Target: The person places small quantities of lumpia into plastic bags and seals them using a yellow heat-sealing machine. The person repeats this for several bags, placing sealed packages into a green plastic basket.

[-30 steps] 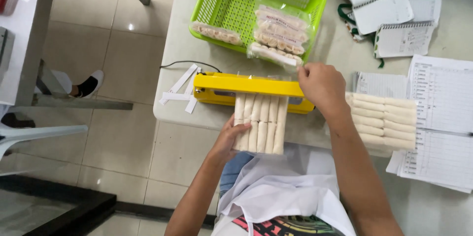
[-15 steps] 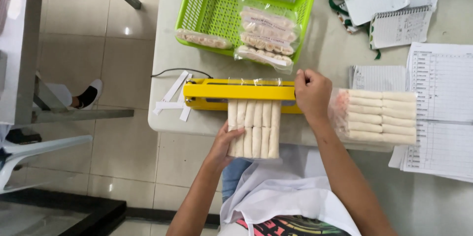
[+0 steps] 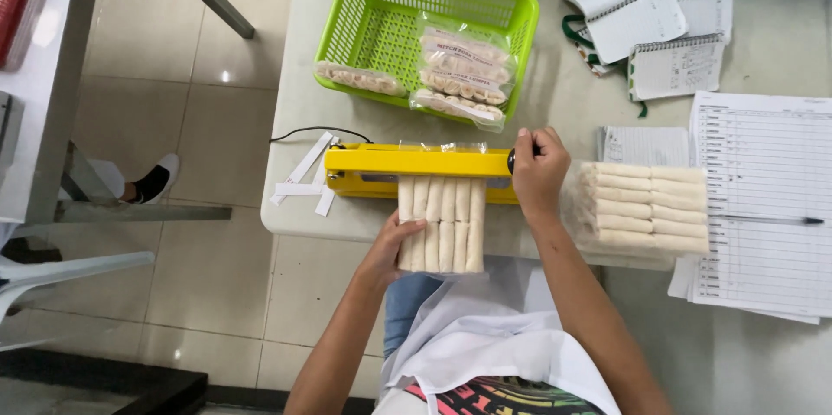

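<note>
At the counter's (image 3: 295, 216) near edge, the left hand (image 3: 390, 246) cups the side of a clear bag of pale rolls (image 3: 440, 224), fingers curled against its lower left corner. That bag hangs off the edge, its open top tucked under the arm of a yellow sealer (image 3: 416, 170). On the sealer's knob end the right hand (image 3: 539, 171) presses down, fingers wrapped over the handle. By the look of it, the sealing step is in hand: the arm is down on the bag's mouth. Judging from this, the next move calls for lifting the arm while the left hand keeps the bag steady and level. The rolls lie side by side in two neat rows, tightly packed. Further right rests another bag of rolls (image 3: 646, 210), beside paper sheets (image 3: 763, 172).
</note>
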